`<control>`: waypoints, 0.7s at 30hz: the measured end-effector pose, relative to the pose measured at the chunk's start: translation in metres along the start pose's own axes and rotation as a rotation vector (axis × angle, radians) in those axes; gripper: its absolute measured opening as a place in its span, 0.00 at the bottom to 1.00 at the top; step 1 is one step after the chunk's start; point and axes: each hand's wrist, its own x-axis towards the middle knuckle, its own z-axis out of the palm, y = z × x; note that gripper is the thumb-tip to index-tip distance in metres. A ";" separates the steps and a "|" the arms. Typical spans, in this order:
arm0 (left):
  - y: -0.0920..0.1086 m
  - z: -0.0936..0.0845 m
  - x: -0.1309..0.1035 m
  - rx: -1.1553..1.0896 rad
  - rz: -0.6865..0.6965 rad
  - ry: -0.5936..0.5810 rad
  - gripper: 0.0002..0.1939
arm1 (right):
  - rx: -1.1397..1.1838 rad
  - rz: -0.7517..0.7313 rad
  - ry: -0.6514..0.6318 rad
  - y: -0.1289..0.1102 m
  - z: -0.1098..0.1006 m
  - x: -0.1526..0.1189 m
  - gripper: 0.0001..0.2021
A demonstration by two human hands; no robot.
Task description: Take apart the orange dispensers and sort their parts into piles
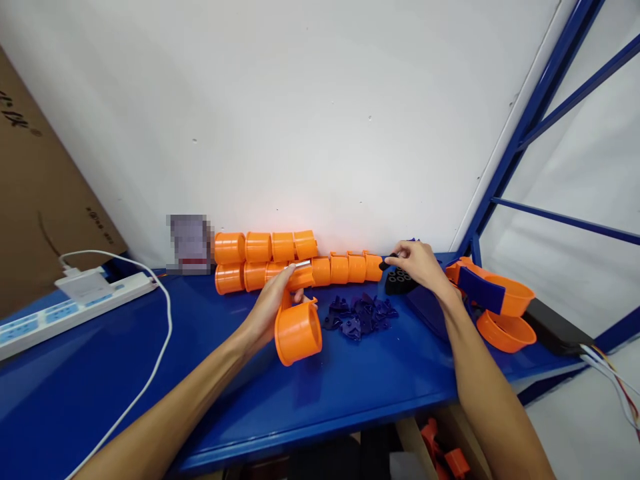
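My left hand is closed around the handle part of an orange cup-shaped piece, its round opening facing right. A light strip with dark teeth shows at the top of that piece. At the right end of the cup rows, my right hand pinches a small black part. Below that hand lies a black piece with round holes. Orange cups lie on their sides in two stacked rows against the wall. Between my hands sits a pile of small dark blue parts.
A white power strip with a charger and white cable lies at the left. Orange pieces with a blue panel and a black box stand at the right. Below the blue table is a carton with orange parts.
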 end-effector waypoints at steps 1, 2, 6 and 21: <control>-0.001 0.000 -0.001 0.008 0.000 -0.004 0.17 | -0.052 0.001 -0.069 0.004 -0.003 -0.001 0.06; -0.001 0.001 -0.001 0.015 -0.004 -0.008 0.18 | -0.093 0.002 -0.138 0.007 -0.005 -0.003 0.05; -0.002 0.003 -0.004 0.038 -0.027 -0.023 0.20 | -0.207 0.019 -0.324 0.009 -0.007 -0.008 0.06; 0.000 0.002 -0.004 0.032 -0.025 -0.020 0.22 | -0.118 -0.003 -0.093 -0.007 0.010 -0.003 0.07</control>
